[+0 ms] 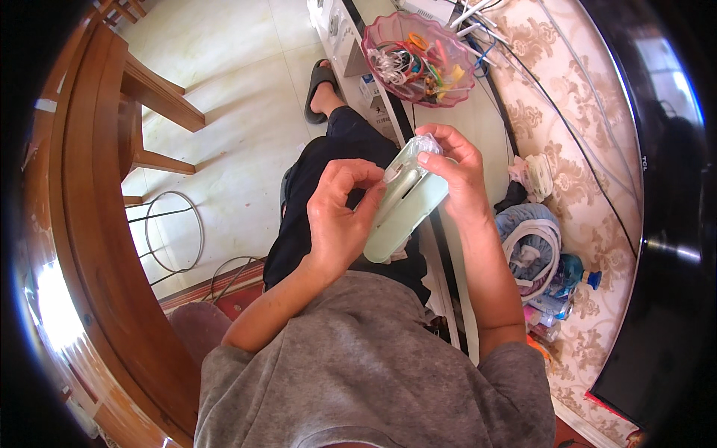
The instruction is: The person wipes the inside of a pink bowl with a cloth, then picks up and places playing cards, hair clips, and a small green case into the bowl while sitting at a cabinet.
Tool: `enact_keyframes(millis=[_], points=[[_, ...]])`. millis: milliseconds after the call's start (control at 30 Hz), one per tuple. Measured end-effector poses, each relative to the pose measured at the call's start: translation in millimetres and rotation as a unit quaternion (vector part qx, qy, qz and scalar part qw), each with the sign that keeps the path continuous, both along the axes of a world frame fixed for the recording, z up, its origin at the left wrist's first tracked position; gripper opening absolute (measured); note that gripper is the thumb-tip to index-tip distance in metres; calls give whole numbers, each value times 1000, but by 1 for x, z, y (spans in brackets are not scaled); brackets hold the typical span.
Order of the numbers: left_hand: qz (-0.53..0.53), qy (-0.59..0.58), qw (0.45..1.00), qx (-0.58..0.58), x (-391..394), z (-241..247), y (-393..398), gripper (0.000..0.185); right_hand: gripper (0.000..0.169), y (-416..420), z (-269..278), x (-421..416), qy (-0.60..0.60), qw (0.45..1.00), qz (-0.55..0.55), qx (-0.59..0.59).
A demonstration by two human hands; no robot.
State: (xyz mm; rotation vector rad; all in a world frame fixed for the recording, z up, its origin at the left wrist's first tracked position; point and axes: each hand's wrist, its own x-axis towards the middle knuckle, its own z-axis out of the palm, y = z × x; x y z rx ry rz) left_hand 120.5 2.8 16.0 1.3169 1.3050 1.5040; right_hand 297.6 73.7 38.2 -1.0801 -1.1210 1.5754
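Observation:
A slim pale green plastic case (396, 224) lies tilted above my lap, opened lengthwise. Inside one half is a long, light-coloured item (404, 183), perhaps a utensil handle, and its kind is hard to make out. Crumpled clear plastic film (428, 144) covers the far end. My right hand (460, 168) grips that end, thumb on top and fingers behind. On the other side, my left hand (347, 204) has its thumb and forefinger tips close together at the case's edge. Whether they pinch the film, I cannot tell.
A pink scalloped bowl (372, 33) of small odds and ends stands on the long cabinet (487, 126). Loose cables (524, 70) run along the wall beside a TCL television (666, 313). Bottles (552, 305) and a fabric-lined basket (529, 235) are at right, a wooden table (89, 224) at left.

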Motion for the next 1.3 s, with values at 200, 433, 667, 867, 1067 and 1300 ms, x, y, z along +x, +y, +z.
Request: enact_keyframes(millis=[200,433,667,867,1067,1300], points=[[-13,191,981,32,-3,11,-1,24,32,-5,1,-9,-63,998,-3,26],[-39,93,983,-152,-15,24,8,15,31,-6,-2,-11,-48,999,17,5],[-35,-1,977,-209,-13,22,12,12,31,-7,-4,-13,-17,999,42,-26],[-104,-78,953,-274,-22,2,5,11,31,-9,-11,-8,-20,997,54,-44],[-194,-209,909,-302,-32,-12,1,19,36,-8,-10,-10,20,994,76,-76],[-268,-229,888,-295,-26,-11,-2,18,33,-6,-15,-9,49,987,117,-103]])
